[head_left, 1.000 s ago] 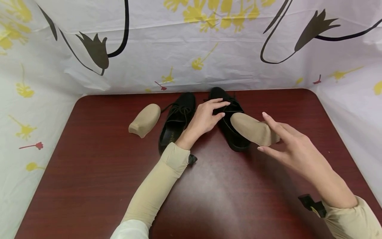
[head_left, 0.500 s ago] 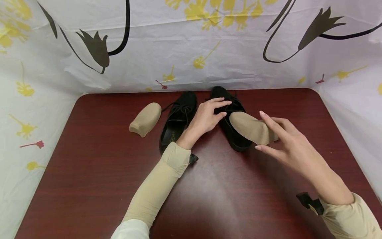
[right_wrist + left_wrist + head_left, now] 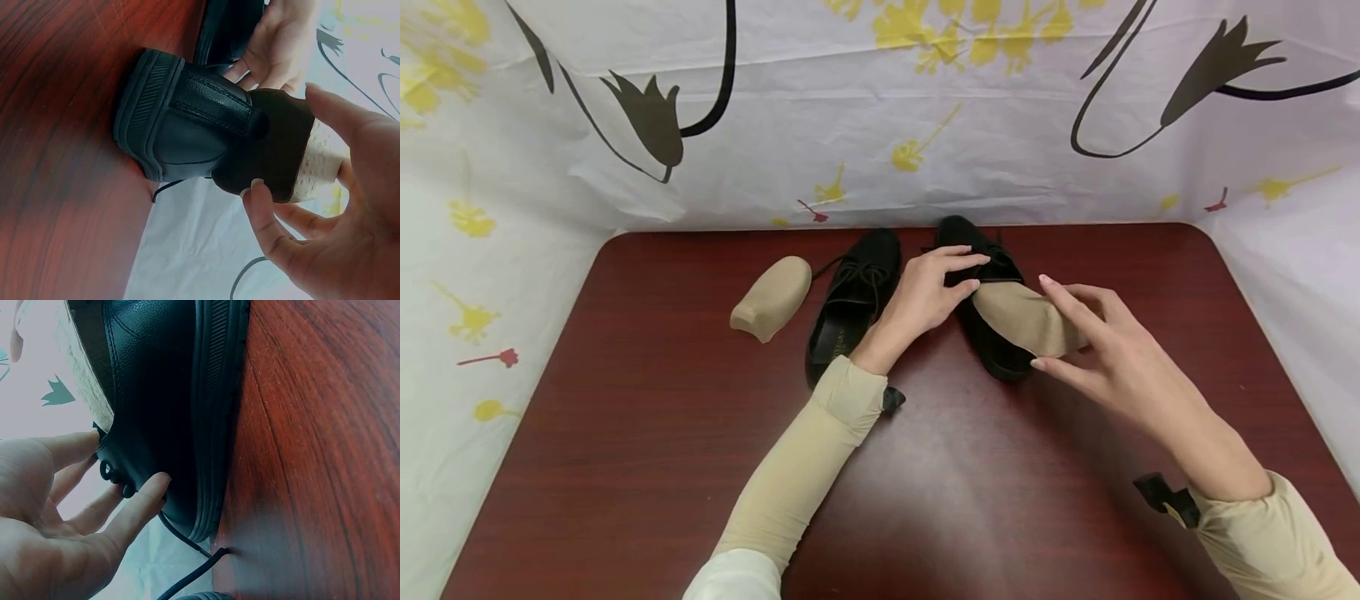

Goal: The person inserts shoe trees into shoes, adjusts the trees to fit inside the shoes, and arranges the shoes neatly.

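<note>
My right hand [image 3: 1131, 371] holds a beige shoe filler [image 3: 1022, 317] between thumb and fingers at its blunt end. The filler's rounded front reaches into the opening of the right-hand black lace-up shoe [image 3: 1000, 358], its toe end hidden under the tongue. In the right wrist view its end face [image 3: 275, 150] looks dark, tilted above the heel. My left hand [image 3: 921, 292] grips that same shoe around the laces; the left wrist view shows the thumb against its side and fingertips right at the tongue edge. A second beige shoe filler [image 3: 775, 296] lies on the table to the left.
Another black lace-up shoe [image 3: 838, 321] stands left of the first, partly behind my left forearm. The dark red wooden table [image 3: 625, 433] ends at a white patterned cloth [image 3: 820, 125] hanging behind it and at both sides.
My right hand has moved slightly left, carrying the filler a little deeper under the shoe's tongue. My left hand keeps its hold on the shoe.
</note>
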The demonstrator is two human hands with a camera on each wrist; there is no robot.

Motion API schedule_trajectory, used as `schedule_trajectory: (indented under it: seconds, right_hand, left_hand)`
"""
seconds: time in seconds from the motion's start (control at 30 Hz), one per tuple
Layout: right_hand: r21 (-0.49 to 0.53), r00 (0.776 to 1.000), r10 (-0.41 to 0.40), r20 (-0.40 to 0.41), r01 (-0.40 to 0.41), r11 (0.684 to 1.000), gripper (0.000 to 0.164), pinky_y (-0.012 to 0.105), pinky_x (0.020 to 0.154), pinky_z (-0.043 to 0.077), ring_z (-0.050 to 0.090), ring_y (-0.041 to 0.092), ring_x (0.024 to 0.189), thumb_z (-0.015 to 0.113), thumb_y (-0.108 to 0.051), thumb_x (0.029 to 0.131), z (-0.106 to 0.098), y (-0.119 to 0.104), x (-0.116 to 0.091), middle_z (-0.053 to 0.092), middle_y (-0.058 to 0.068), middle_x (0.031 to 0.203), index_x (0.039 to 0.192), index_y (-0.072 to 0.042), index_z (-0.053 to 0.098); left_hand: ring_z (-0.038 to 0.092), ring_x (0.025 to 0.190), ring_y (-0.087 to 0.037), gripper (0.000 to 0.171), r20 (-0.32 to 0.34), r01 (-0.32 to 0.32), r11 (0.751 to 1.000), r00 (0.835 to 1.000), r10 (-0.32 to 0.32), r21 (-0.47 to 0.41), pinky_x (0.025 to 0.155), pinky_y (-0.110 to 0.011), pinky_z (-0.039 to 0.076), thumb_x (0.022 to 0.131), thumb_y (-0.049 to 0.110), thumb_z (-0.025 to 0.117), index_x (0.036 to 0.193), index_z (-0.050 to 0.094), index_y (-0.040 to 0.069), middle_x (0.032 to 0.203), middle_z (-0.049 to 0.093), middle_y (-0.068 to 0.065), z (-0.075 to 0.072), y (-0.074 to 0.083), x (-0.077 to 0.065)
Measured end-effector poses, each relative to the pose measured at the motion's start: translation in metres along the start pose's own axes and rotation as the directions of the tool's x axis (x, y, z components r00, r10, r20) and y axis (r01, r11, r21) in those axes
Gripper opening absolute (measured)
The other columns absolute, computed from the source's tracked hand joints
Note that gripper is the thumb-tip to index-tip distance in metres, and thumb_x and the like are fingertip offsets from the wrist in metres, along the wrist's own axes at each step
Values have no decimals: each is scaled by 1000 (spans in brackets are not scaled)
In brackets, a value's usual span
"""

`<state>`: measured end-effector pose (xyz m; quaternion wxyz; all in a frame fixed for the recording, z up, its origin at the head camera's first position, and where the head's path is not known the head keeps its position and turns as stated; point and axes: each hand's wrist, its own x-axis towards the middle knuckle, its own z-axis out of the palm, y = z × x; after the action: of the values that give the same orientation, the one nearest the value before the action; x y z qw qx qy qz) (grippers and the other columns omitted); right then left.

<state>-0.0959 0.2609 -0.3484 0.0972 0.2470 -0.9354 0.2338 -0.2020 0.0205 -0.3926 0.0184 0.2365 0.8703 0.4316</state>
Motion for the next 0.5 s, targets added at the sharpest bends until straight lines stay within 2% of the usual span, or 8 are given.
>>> schedule_trajectory:
  seconds: [0.1, 0.23, 0.33, 0.43, 0.5]
  right_hand:
    - [22, 1000, -7, -9, 7, 1000, 103, 9, 74, 49, 67, 12, 80, 90, -9, 71, 2, 0, 0, 44, 16, 139, 157, -25, 34]
    - [42, 1000, -25, -16, 25, 999, 104, 6, 73, 48, 63, 9, 84, 91, -8, 70, 4, 1, 2, 45, 12, 138, 156, -24, 36]
    - [41, 999, -28, -16, 28, 999, 99, 7, 72, 48, 59, 6, 85, 91, -10, 70, 5, 4, 3, 46, 9, 136, 154, -25, 40]
    - [38, 999, -28, -17, 29, 999, 94, 10, 69, 49, 57, 3, 86, 91, -13, 71, 6, 7, 4, 47, 6, 134, 152, -25, 44]
    - [43, 999, -30, -19, 30, 999, 92, 12, 69, 50, 57, 3, 88, 91, -13, 71, 7, 8, 4, 47, 5, 134, 150, -24, 46]
  left_hand:
    - [60, 114, -22, 37, -6, 5, 1000, 1000, -5, -3, 62, -25, 39, 97, 21, 66, 134, 65, 23, 149, 49, -5, 1, 0, 0]
    - [53, 127, -19, 37, -9, 18, 1000, 1000, -18, 14, 71, -23, 41, 97, 21, 66, 134, 64, 25, 148, 50, -4, 0, 0, 0]
    - [51, 130, -18, 37, -11, 16, 1000, 1000, -16, 25, 75, -23, 41, 97, 22, 66, 134, 65, 25, 148, 51, -4, 0, 0, 1]
    - [60, 112, -20, 37, -5, 19, 1000, 1000, -19, 19, 68, -23, 40, 97, 22, 66, 134, 65, 24, 147, 51, -3, 0, 1, 1]
    - [61, 111, -19, 36, -6, 26, 1000, 1000, -26, 18, 67, -23, 39, 97, 22, 66, 133, 66, 24, 146, 53, -2, 1, 2, 2]
